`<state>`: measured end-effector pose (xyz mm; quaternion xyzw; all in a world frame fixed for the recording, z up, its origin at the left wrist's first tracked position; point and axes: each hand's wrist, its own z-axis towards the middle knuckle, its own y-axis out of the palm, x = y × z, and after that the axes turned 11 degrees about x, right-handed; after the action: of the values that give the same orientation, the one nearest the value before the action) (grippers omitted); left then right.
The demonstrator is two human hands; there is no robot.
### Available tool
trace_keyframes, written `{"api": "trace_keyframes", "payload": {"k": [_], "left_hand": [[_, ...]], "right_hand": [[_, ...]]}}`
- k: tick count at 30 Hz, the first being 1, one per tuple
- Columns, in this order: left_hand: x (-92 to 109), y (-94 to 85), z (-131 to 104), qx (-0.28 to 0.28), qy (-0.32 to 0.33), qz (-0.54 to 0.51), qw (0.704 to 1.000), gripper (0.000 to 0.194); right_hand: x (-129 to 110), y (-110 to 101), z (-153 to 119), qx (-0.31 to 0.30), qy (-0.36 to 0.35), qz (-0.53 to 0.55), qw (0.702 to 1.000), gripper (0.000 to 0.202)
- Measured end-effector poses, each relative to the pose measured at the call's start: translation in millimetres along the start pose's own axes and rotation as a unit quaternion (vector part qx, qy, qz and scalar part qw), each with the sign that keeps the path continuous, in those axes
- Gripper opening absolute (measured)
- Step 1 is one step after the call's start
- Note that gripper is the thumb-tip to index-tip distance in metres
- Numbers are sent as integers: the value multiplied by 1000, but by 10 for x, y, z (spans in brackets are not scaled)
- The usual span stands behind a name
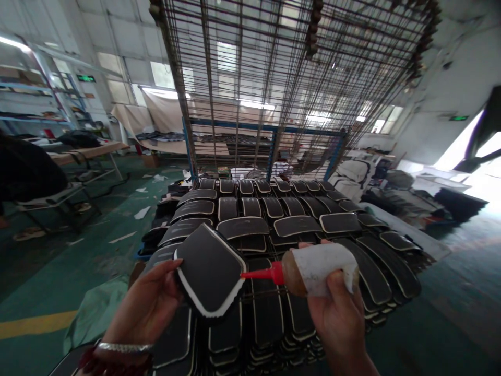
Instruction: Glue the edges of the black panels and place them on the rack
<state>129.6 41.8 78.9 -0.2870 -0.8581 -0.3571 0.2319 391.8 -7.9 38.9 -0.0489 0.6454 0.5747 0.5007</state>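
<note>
My left hand point(156, 297) grips a black padded panel point(211, 266) by its left corner, thumb on top. A white band runs along the panel's edges. In my right hand point(340, 313) is a glue bottle point(323, 270), wrapped in whitish paper and lying nearly level. Its red nozzle point(260, 274) points left, and the tip meets the panel's right corner or sits just over it. Below and beyond both hands lie rows of similar dark panels point(242, 226) with pale rims, several stacked in layers.
A large wire rack point(250, 78) tilts up behind the panels on a blue frame point(270, 154). To the left, a person in dark clothes point(29, 169) sits near a worktable point(90, 150). Green cloth point(97, 308) lies at lower left. Bags and material piles point(352, 175) stand at right.
</note>
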Motion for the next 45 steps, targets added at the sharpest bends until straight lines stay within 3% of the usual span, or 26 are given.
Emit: {"api": "trace_keyframes", "payload": {"k": [8, 13, 20, 23, 28, 34, 38, 42, 45], "left_hand": [[-52, 120, -41, -8, 20, 0, 1000, 34], [-66, 106, 15, 2, 14, -12, 1000, 34], [-67, 112, -17, 14, 24, -22, 999, 32], [-59, 116, -28, 9, 21, -22, 1000, 32], [-67, 114, -51, 3, 35, -19, 999, 32], [-90, 144, -88, 6, 31, -36, 999, 37], [-114, 140, -56, 28, 37, -65, 997, 35], [-149, 118, -10, 41, 39, -89, 994, 33], [-197, 114, 5, 49, 42, -103, 993, 35]], "right_hand": [[80, -111, -105, 11, 28, 9, 999, 45], [150, -137, -164, 23, 43, 17, 999, 54], [222, -141, -234, -23, 72, 20, 997, 37], [210, -141, -206, -12, 85, 22, 996, 36], [109, -104, -49, 54, 41, 21, 997, 42], [73, -126, -58, 25, -6, -5, 1000, 45], [177, -187, -166, 23, 18, 7, 1000, 43], [294, -156, -250, 67, 54, 45, 995, 43], [361, -65, -308, 112, 131, 88, 981, 44]]}}
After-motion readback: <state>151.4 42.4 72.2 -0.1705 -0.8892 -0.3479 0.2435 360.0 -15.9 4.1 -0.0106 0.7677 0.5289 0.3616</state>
